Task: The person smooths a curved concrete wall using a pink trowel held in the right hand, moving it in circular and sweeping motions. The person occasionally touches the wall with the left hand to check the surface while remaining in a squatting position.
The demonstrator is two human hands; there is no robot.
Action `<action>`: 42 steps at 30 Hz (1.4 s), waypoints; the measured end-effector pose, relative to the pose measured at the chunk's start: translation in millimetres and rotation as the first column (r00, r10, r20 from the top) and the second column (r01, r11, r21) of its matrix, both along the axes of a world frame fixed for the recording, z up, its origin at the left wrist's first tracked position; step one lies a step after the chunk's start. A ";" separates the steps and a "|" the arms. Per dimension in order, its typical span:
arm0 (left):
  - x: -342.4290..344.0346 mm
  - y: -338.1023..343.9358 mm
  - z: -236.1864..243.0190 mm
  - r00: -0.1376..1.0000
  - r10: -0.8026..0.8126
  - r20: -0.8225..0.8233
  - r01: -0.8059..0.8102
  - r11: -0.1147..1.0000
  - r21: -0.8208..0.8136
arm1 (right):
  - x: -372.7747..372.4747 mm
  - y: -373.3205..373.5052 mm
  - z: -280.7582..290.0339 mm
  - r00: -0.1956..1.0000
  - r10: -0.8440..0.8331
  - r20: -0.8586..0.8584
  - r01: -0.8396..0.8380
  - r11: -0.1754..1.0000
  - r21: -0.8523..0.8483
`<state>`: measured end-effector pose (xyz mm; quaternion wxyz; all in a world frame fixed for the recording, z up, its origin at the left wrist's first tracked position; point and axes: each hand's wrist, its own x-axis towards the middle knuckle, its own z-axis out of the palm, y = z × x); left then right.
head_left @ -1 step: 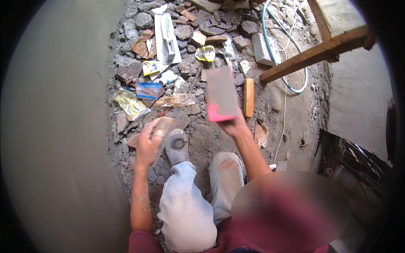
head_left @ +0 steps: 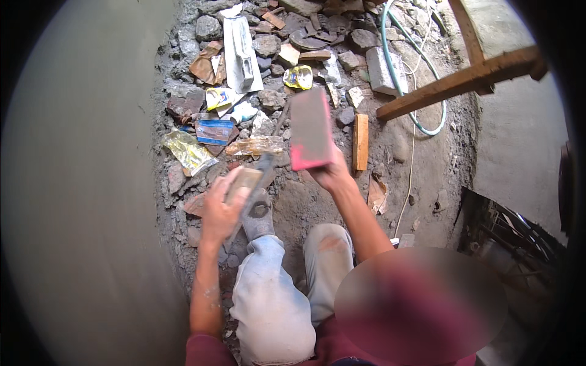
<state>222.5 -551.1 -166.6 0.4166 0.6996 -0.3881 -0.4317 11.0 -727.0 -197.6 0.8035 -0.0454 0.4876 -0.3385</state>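
Note:
My left hand (head_left: 220, 210) is closed around the wooden handle of a plastering float (head_left: 266, 165), whose thin dark plate is seen almost edge-on. To its right, my right hand (head_left: 331, 172) grips the lower end of a pink sponge block (head_left: 310, 129), its broad face coated in grey. The block is raised above the rubble, grey face toward me, with pink showing at its edge and lower corner. The two tools are apart. Most of my right fingers are hidden behind the block.
A smooth grey plastered wall (head_left: 91, 183) runs along the left. Rubble holds a long white trowel (head_left: 242, 58), yellow wrappers (head_left: 298, 77) and a wood piece (head_left: 360, 142). At right are a wooden beam (head_left: 452, 85), a green hose (head_left: 439, 119) and a grey block (head_left: 383, 70).
The sponge block has shifted slightly left and upward and turned a little, showing its right pink edge. The float in my left hand has moved a little to the right, with its plate tilted differently.

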 end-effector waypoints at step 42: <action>93.0 -85.8 78.3 0.732 0.213 0.647 -0.123 0.976 -0.182 | 164.4 -27.4 -61.8 0.852 0.452 0.264 -0.268 0.809 -0.523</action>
